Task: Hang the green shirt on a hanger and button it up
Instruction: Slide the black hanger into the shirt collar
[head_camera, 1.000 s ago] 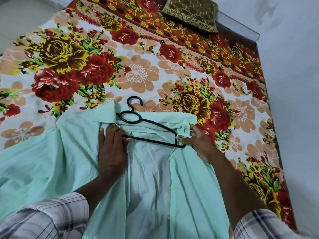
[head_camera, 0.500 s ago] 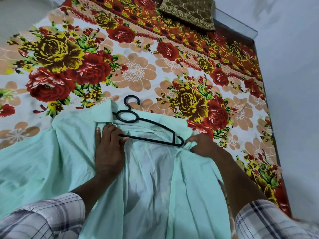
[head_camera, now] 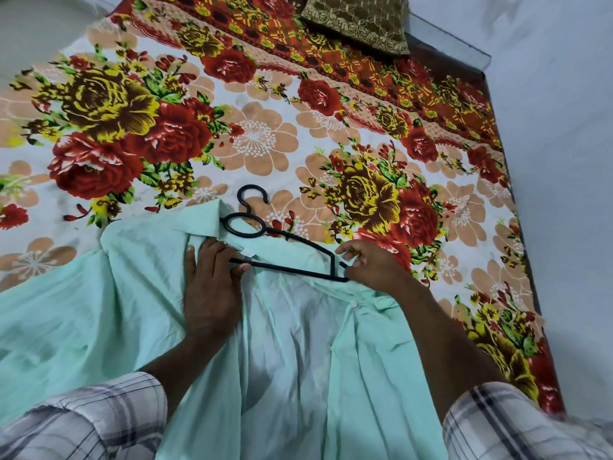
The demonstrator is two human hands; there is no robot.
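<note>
The light green shirt (head_camera: 99,310) lies open on the bed with its collar away from me. A black plastic hanger (head_camera: 288,268) lies across the collar area, its hook (head_camera: 252,194) pointing onto the bedsheet. The hanger's left arm is hidden under fabric and my left hand (head_camera: 212,287). That hand lies flat on the shirt's left front, its thumb touching the hanger's bottom bar. My right hand (head_camera: 374,267) pinches the shirt's right shoulder fabric at the hanger's right tip. A white button (head_camera: 353,304) shows on the right front edge.
A floral bedsheet (head_camera: 258,137) covers the bed. A brown patterned pillow (head_camera: 358,21) lies at the far end. A pale wall (head_camera: 564,161) runs close along the bed's right edge. Plaid sleeves (head_camera: 83,423) fill the lower corners.
My right hand has drawn the shirt's right shoulder fabric inward to the hanger's right tip. My left hand has stayed pressed on the left front.
</note>
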